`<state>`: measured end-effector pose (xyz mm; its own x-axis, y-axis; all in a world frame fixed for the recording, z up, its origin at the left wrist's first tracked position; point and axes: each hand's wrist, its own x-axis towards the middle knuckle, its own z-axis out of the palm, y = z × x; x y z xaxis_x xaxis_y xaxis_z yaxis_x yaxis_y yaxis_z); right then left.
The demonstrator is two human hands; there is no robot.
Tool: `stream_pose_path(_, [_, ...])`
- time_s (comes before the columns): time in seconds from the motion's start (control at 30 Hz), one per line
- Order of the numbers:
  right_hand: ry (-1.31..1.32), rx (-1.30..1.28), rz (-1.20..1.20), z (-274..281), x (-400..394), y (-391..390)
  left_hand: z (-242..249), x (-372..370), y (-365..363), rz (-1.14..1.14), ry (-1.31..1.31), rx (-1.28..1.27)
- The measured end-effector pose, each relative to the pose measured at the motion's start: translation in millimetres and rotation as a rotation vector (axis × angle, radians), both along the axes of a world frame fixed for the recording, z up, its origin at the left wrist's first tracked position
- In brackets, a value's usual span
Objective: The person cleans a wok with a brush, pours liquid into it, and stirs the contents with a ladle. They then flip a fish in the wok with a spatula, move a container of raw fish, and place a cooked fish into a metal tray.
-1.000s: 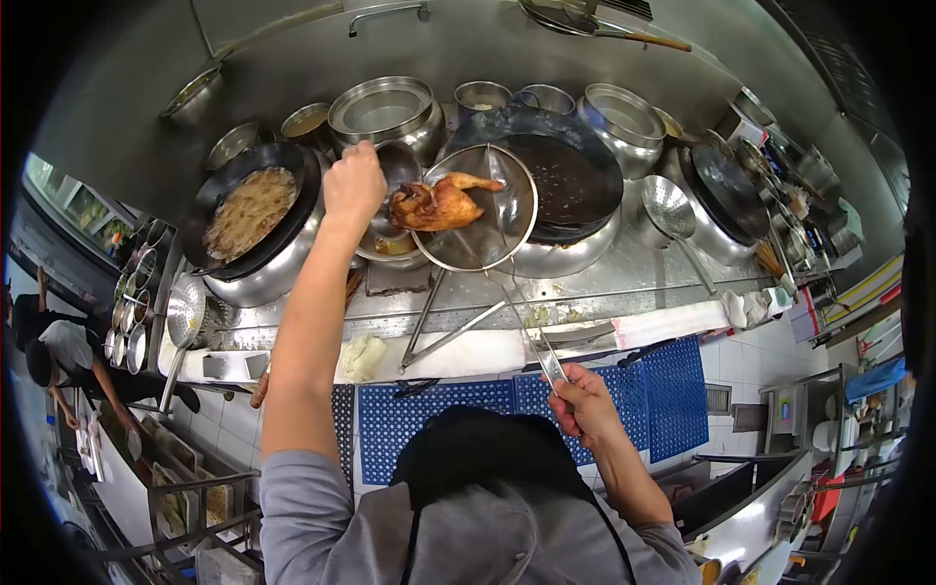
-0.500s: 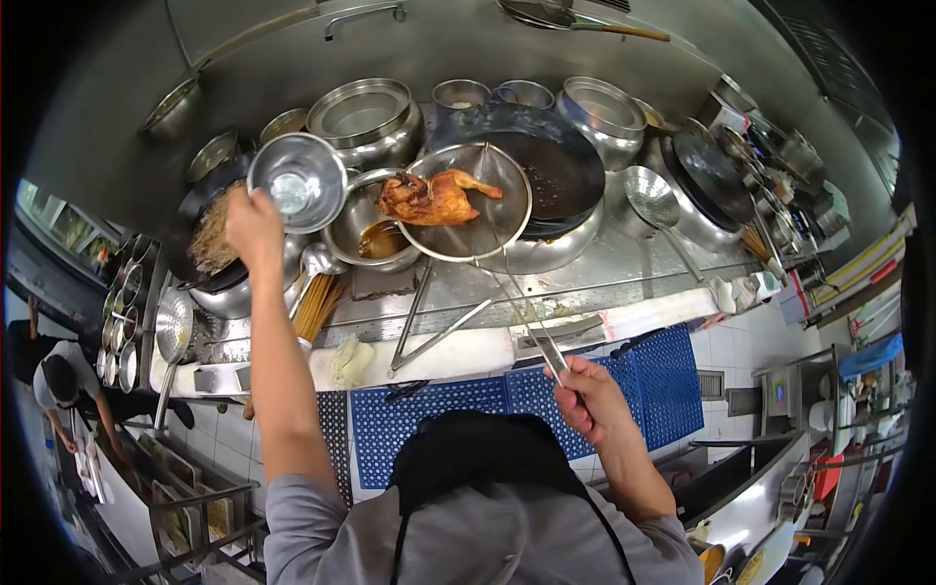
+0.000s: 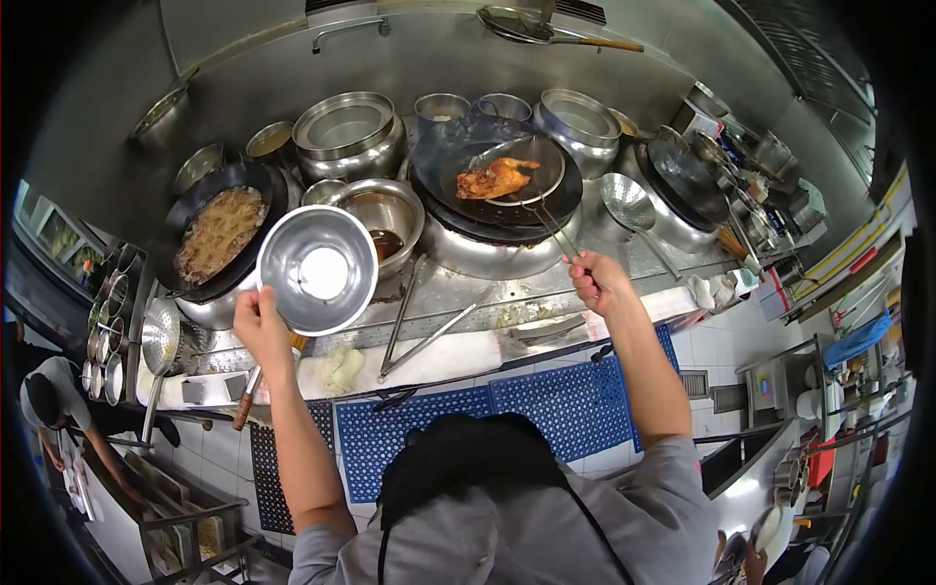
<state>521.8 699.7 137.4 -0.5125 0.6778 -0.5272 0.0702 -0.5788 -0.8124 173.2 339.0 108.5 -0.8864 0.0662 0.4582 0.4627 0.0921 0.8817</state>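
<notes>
My left hand is closed on the rim of a shiny metal bowl, which it holds tilted in front of the stove, left of the middle. No food shows in the bowl. My right hand grips the long handle of a round strainer. On the strainer lies a browned, crisp-skinned half chicken. The strainer is over the large dark wok in the centre, hiding part of it. Behind the bowl stands a metal pot with brown liquid at its bottom.
Pale brown food bubbles in the left wok. Perforated ladles lie on the left and right. A V-shaped metal stand rests on the counter's front edge. Lidded pots line the back. Another person works at far left.
The strainer with the chicken has moved right and back, from beside the brown-liquid pot to over the central wok. My left hand has brought the bowl down and nearer, away from the left wok.
</notes>
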Motion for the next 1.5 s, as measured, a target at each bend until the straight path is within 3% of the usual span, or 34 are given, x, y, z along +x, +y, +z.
stream_pose_path(0.2, [-0.055, 0.093, -0.026, -36.3, -27.4, 23.2, -10.3, 22.6, -17.3, -0.048, -0.058, 0.051])
stream_pose_path(0.4, [-0.289, 0.455, -0.071, -56.1, -48.5, 57.0, 6.0, 38.0, -28.2, -0.010, -0.037, 0.074])
stream_pose_path(0.53, [-0.816, 1.062, -0.071, -69.4, -45.5, 92.9, 6.5, 35.0, -42.7, 0.016, 0.004, 0.059])
stream_pose_path(0.6, [-1.044, 1.319, 0.000, -29.6, -41.8, 70.5, 4.5, 31.9, -49.2, 0.027, 0.016, 0.048])
stream_pose_path(0.73, [-1.062, 1.409, 0.084, -18.2, -34.3, 49.9, 5.6, 35.7, -51.9, 0.051, 0.014, 0.075])
stream_pose_path(0.97, [-1.044, 1.599, 0.167, -65.5, -30.9, 47.8, -12.9, 33.0, -35.1, -0.059, -0.154, 0.205])
stream_pose_path(1.13, [-1.096, 1.545, 0.273, -78.9, 8.8, 53.7, -24.7, 48.8, -5.7, -0.241, -0.463, 0.383])
stream_pose_path(1.23, [-0.814, 2.058, -0.041, -66.8, 17.1, 26.8, -29.1, 70.2, 23.5, -0.396, -0.532, 0.318])
stream_pose_path(1.3, [-0.473, 1.717, 0.014, -61.1, 19.8, -7.4, -29.6, 91.6, 49.0, -0.517, -0.565, 0.296])
stream_pose_path(1.33, [-0.415, 1.251, 0.092, -40.8, 18.1, -43.0, -30.0, 103.1, 62.5, -0.569, -0.583, 0.263])
stream_pose_path(1.37, [-0.310, 1.018, 0.180, -35.6, 23.5, -63.0, -25.4, 118.4, 75.7, -0.645, -0.612, 0.238])
stream_pose_path(1.43, [-0.194, 0.820, 0.302, -32.3, 40.3, -92.8, -21.0, 143.3, 100.2, -0.783, -0.636, 0.170])
stream_pose_path(1.47, [0.008, 0.575, 0.170, -20.6, 50.4, -107.8, -23.0, 155.3, 114.4, -0.843, -0.628, 0.136])
stream_pose_path(1.5, [0.045, 0.514, 0.064, -21.2, 66.4, -110.2, -25.0, 167.0, 127.1, -0.901, -0.624, 0.096])
